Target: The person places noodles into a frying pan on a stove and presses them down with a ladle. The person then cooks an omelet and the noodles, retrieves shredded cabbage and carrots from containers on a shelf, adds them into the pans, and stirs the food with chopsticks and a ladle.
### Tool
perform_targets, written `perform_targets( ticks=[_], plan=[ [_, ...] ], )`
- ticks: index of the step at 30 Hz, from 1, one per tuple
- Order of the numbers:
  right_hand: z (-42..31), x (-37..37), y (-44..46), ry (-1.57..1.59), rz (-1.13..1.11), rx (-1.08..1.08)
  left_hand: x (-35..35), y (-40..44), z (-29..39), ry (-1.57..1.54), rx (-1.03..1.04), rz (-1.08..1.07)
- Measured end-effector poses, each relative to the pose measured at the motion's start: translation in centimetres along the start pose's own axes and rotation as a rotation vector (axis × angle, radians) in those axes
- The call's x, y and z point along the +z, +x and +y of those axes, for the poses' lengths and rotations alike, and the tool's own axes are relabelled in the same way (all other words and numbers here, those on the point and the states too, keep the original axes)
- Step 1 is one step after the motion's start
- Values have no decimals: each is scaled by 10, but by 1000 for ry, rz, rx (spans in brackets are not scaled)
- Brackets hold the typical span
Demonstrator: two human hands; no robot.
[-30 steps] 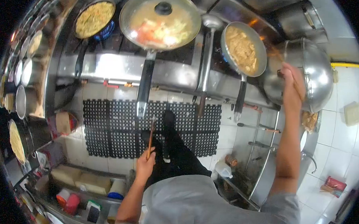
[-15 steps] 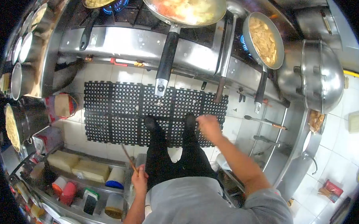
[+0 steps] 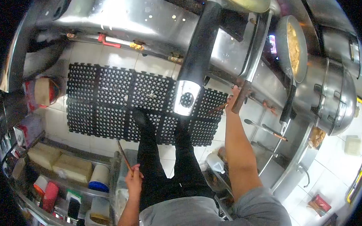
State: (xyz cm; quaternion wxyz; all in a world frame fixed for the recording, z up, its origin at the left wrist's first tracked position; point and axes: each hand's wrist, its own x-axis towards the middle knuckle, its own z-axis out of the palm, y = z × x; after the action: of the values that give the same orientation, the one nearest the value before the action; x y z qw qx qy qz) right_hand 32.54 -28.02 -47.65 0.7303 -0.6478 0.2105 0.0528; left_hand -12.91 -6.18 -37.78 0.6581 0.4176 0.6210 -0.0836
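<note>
My left hand (image 3: 134, 179) is closed around a thin wooden-handled stick (image 3: 124, 155), which points up and left. My right hand (image 3: 233, 101) is partly hidden by the brown end of a long-handled ladle (image 3: 252, 61); whether it touches that handle is unclear. A short brown stick (image 3: 218, 109) shows just left of this hand, and its grip is hard to make out. Between my hands and the stove juts the large black handle (image 3: 198, 49) of the lidded pan (image 3: 250, 0). A grey pan (image 3: 289, 49) of pale brown food sits on the right.
Burner flame (image 3: 273, 44) shows beside the grey pan. A big steel domed pot (image 3: 338, 97) stands at the right. Underfoot lies a black perforated mat (image 3: 105, 85). At lower left, a shelf holds blocks (image 3: 71, 167) and containers. A rack with tongs (image 3: 265, 129) is right of my arm.
My right hand has come down from beside the domed pot, then moved slightly up and right to the ladle handle. The view has shifted, and the lidded pan's handle looms larger. My left hand keeps its stick.
</note>
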Motion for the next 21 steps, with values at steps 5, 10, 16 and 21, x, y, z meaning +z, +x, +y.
perform_targets(
  ticks=[5,10,16,21],
  plan=[
    [-6,2,-4,-122,19,2,-15,20,-11,23,-20,17],
    [-8,0,-5,-95,7,103,-24,25,-2,20,-2,57],
    [-8,-7,0,-29,-76,131,-33,31,-5,-35,0,28],
    [-6,-11,1,23,-129,145,-35,31,-3,-31,-8,50]
  ],
)
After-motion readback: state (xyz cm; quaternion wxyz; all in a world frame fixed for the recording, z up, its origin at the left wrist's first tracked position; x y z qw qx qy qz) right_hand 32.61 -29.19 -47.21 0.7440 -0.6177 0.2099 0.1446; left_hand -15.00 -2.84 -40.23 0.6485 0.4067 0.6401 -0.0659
